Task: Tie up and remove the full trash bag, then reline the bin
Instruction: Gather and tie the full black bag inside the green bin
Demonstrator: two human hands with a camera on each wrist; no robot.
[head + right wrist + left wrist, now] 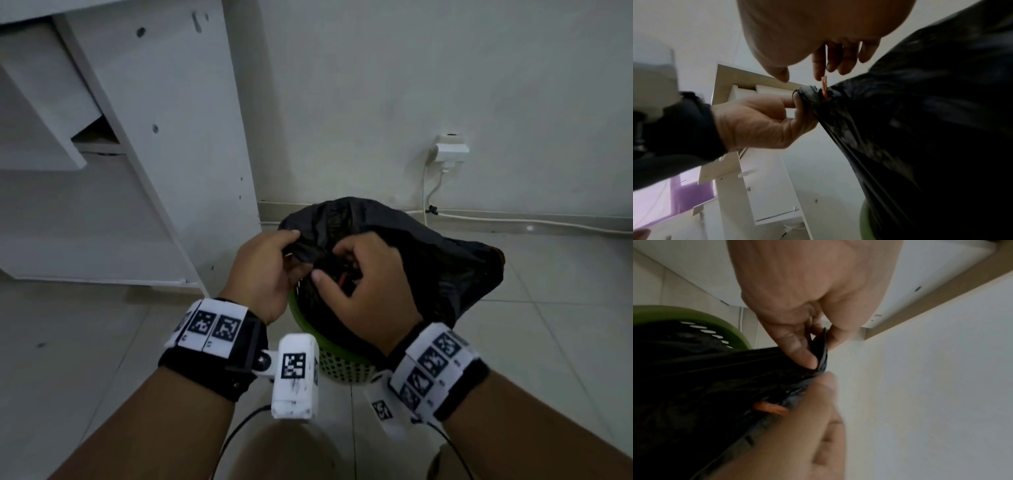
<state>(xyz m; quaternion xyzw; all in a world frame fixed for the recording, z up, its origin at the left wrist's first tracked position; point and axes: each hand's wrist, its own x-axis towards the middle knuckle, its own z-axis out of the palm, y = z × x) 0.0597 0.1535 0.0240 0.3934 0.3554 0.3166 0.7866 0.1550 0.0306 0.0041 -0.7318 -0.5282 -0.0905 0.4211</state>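
A black trash bag [428, 260] sits in a green perforated bin [339, 366] on the floor, its top pulled up and gathered. My left hand [291, 246] pinches the gathered rim between thumb and fingers; the left wrist view shows the pinch [818, 352] on the bag [705, 386]. My right hand [337, 263] is just to the right, fingers curled over the bag mouth. In the right wrist view my right hand [818, 71] pinches an orange drawstring [824, 87] that comes out of the bag's hem [809, 95]. The bag's contents are hidden.
A white cabinet [154, 154] stands close on the left of the bin. Behind the bin is a wall with a socket and plug [450, 150], and a white cable [513, 221] runs along the skirting. Tiled floor [565, 308] lies to the right.
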